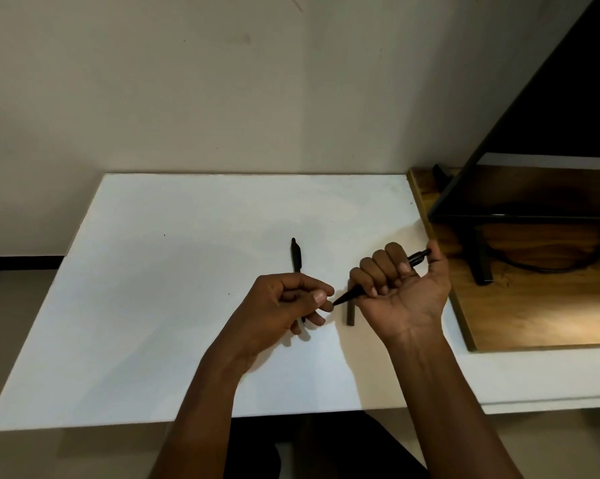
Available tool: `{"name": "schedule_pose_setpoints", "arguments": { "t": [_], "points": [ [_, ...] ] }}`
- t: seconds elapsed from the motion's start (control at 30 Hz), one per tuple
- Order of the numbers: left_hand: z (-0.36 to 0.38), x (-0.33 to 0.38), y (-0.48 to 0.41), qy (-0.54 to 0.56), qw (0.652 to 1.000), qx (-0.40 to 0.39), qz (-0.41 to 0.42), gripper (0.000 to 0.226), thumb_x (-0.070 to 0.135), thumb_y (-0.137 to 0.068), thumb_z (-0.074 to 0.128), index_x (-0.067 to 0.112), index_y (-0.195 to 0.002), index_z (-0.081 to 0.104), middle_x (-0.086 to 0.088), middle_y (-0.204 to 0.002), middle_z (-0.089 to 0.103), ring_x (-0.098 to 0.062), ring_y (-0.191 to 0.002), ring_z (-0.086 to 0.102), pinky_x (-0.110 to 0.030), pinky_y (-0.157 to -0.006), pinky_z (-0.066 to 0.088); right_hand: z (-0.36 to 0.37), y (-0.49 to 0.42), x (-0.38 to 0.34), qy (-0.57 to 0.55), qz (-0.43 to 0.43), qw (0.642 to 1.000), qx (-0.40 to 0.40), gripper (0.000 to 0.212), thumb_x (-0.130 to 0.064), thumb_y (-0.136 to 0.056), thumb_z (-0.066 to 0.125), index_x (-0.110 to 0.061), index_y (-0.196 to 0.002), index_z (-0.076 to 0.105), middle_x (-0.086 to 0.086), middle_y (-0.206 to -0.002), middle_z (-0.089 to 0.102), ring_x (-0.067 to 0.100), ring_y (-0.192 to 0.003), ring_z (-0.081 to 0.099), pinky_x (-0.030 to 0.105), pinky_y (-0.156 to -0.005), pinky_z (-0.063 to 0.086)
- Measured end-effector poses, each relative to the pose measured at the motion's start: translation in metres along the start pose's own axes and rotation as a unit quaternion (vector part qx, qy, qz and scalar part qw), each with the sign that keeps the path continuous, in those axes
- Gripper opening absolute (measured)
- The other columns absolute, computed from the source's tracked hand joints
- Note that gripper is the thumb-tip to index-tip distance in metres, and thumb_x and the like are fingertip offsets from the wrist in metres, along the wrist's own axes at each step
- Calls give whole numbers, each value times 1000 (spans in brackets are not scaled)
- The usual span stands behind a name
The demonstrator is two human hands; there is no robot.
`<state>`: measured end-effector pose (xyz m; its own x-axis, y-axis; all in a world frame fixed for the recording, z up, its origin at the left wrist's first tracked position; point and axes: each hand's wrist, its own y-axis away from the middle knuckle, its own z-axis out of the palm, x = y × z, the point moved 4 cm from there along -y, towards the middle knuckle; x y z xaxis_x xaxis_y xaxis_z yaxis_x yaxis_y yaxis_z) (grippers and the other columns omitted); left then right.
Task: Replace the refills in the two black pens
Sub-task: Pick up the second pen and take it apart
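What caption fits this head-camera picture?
Right hand grips a black pen while left fingers pinch its tip; second pen lies nearby.

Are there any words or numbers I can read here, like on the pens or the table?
None can be read.
The black pen, gripped by the right hand and pinched at its tip by the left hand: no print shows.
The second pen, lying on the white table: too small and dark to tell.

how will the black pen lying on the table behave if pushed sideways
The black pen looks slim and round, so it would probably roll on the smooth white tabletop. It lies straight, so likely rigid, and its thin body suggests it is light.
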<state>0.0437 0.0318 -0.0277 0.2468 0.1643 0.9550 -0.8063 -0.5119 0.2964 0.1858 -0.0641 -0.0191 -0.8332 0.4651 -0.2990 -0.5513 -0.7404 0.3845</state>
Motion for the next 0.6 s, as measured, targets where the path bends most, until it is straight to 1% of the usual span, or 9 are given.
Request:
{"name": "schedule_pose_setpoints", "arguments": {
  "t": [0.07,0.13,0.23,0.33,0.43,0.5,0.53,0.57,0.6],
  "points": [
    [2,3,0,10,1000,1,4,20,36,-87,69,22,-98,78,-3,-90,80,-14,-75,75,-21,-56,52,3,-1,1,23,-2,1000,-12,54,-55,-92,41,-15,-57,35,-3,-49,20,12,-44,16,26,-46,17],
    [4,5,0,20,1000,3,12,31,45,-79,70,20,-96,78,-3,-89,80,-13,-74,74,-19,-55,52,8,-3,6,55,-5,998,-18,52,-51,-96,41,-14,-60,40,-2,-49,28,13,-43,25,26,-47,25],
    [7,5,-2,35,999,4,13,34,43,-74,75,18,-97,75,-2,-75,78,-11,-68,72,-21,-54,51,12,-7,17,150,-18,989,4,55,-53,-100,44,-13,-63,51,1,-53,39,15,-47,40,28,-52,42],
    [8,2,-4,36,999,11,10,33,39,-75,77,18,-100,71,-4,-73,77,-15,-65,73,-24,-54,53,15,-6,27,284,-40,958,6,49,-52,-100,48,-15,-72,65,3,-65,58,17,-59,60,31,-62,54],
    [7,-1,-6,33,999,21,20,19,32,-84,75,22,-100,72,0,-70,74,-14,-61,69,-24,-54,54,19,-4,31,365,-72,928,-12,46,-47,-101,47,-19,-75,72,-3,-78,69,9,-69,69,24,-61,57],
    [7,0,-6,32,999,26,35,23,40,-82,73,25,-99,72,6,-73,72,-11,-66,69,-22,-58,55,21,-2,32,388,-73,919,-14,43,-48,-99,49,-21,-77,75,-3,-86,68,5,-76,70,23,-62,58],
    [8,1,-7,28,998,28,44,25,43,-80,72,26,-98,72,7,-78,74,-10,-71,70,-20,-61,55,21,0,32,410,-72,909,-11,42,-50,-97,51,-22,-79,77,-4,-87,67,5,-79,70,25,-64,59],
    [10,1,-7,21,998,30,52,24,44,-81,71,26,-97,72,7,-83,75,-10,-76,71,-20,-65,55,22,1,33,433,-70,898,-11,41,-52,-95,52,-23,-83,78,-3,-87,66,9,-80,70,29,-66,60],
    [11,2,-8,14,998,33,58,20,42,-84,70,25,-95,71,6,-86,75,-10,-79,71,-21,-69,55,23,2,34,449,-63,891,-16,41,-53,-94,53,-22,-89,79,2,-87,65,18,-78,70,35,-67,60]
  ]
}}
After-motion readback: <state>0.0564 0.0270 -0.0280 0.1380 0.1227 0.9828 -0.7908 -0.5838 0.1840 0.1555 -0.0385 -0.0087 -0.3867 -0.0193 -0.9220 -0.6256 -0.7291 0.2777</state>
